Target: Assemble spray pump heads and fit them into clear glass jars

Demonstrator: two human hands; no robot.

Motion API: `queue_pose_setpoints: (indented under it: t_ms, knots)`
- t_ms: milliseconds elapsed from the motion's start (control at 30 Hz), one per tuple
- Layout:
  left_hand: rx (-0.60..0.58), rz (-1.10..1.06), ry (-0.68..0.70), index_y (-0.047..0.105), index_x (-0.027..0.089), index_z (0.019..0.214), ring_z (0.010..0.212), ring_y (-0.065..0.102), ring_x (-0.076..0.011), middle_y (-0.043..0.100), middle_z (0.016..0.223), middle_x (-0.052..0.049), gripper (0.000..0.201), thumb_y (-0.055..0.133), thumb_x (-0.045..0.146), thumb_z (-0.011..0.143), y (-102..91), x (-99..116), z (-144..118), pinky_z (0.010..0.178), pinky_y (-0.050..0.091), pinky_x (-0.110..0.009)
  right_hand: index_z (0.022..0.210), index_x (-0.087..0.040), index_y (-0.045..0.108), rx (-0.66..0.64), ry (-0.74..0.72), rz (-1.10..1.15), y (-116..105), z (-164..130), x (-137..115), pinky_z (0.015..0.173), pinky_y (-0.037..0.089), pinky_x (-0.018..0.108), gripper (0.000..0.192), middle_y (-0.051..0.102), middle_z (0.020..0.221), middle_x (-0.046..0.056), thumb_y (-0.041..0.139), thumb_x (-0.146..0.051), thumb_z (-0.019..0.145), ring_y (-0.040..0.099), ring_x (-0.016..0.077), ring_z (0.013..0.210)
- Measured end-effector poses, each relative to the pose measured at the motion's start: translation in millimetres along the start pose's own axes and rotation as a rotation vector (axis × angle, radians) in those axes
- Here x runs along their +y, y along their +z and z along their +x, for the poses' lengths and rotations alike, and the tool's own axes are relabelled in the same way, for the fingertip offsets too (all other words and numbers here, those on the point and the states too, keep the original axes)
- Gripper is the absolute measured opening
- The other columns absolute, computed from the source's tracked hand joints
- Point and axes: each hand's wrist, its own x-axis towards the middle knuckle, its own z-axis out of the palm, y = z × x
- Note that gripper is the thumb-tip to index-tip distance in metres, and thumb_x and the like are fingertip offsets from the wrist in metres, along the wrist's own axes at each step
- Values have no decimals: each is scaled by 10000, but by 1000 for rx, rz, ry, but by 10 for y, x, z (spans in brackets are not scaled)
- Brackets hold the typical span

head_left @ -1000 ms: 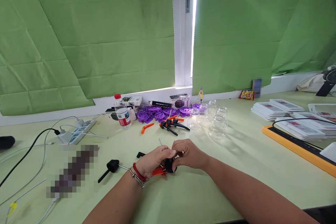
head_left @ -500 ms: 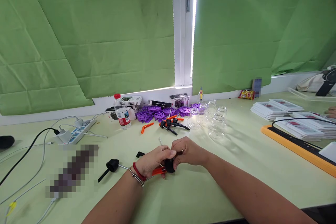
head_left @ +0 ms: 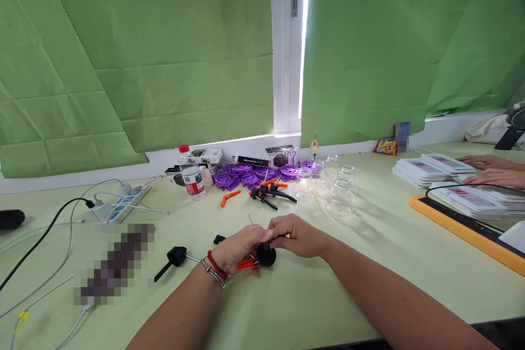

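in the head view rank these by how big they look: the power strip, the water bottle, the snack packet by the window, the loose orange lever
1. power strip, longest.
2. water bottle, close behind; it stands farther back, so these two may be closer than they look.
3. snack packet and orange lever look much alike; the packet is farther off, so I won't rank them.

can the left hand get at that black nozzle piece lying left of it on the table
Probably yes. The black nozzle piece lies on bare table just left of the left hand, with nothing between them, but that hand is closed on the orange and black part.
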Motion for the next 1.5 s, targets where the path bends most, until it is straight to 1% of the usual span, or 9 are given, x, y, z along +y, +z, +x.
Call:
queue_pose_setpoints:
  t_ms: [233, 467, 700, 900, 1033, 1133, 1267, 1400, 1500]
  knots:
    - [-9, 8, -6, 465, 166, 813, 579, 577, -155, 565, 714, -26, 468, 608, 591, 681, 6, 9, 4, 408, 436, -228, 858, -158, 722, 12, 30, 31, 6, 11, 41, 624, 426, 213, 216, 591, 704, 28, 622, -344, 811, 555, 112, 657]
    - [6, 12, -15, 448, 175, 825, 600, 567, -152, 559, 726, -11, 467, 622, 581, 674, 10, 8, -3, 421, 433, -230, 769, -152, 731, 39, 28, 45, 10, 18, 39, 580, 413, 201, 190, 578, 654, 16, 685, -336, 756, 538, 100, 610]
    - [14, 17, -10, 445, 175, 814, 591, 573, -160, 562, 711, -11, 473, 633, 579, 655, 1, 2, 8, 418, 420, -236, 817, -161, 735, 43, 51, 90, 24, 1, 112, 600, 426, 209, 217, 593, 689, 24, 697, -360, 739, 555, 109, 639]
    - [6, 24, -21, 453, 171, 811, 601, 593, -173, 576, 737, -30, 477, 625, 587, 655, 11, 21, 10, 411, 427, -237, 802, -154, 726, 79, 91, 125, 44, -4, 137, 564, 400, 208, 254, 569, 674, 12, 745, -375, 678, 508, 101, 611]
    - [7, 23, -13, 443, 173, 834, 607, 595, -173, 570, 747, -33, 478, 613, 588, 668, 7, 6, 15, 402, 433, -233, 830, -160, 730, 96, 65, 141, 52, 2, 124, 567, 398, 206, 250, 585, 706, 20, 752, -355, 674, 509, 100, 623]
    - [8, 24, -9, 440, 174, 838, 617, 592, -170, 566, 744, -26, 463, 617, 570, 677, -4, -10, 17, 408, 436, -230, 782, -160, 733, 89, 59, 157, 56, 7, 122, 580, 409, 208, 225, 591, 702, 24, 742, -363, 686, 530, 103, 630]
    - [11, 28, -24, 441, 174, 845, 622, 588, -168, 564, 743, -20, 473, 626, 572, 666, -7, -6, 14, 412, 434, -226, 762, -157, 727, 80, 71, 143, 60, 9, 125, 561, 403, 201, 242, 585, 685, 19, 738, -385, 683, 524, 98, 611]
    - [-3, 36, -23, 458, 167, 845, 608, 581, -161, 563, 743, -24, 488, 611, 594, 666, 8, 13, 5, 422, 437, -231, 811, -161, 723, 101, 44, 153, 67, 10, 108, 573, 411, 207, 261, 593, 707, 24, 739, -388, 682, 525, 106, 632]
    - [20, 35, -29, 451, 173, 854, 606, 579, -160, 561, 745, -20, 494, 618, 596, 658, 14, 15, 0, 429, 443, -242, 824, -164, 728, 90, 26, 177, 70, 10, 99, 602, 426, 218, 247, 601, 731, 33, 731, -376, 697, 541, 113, 655]
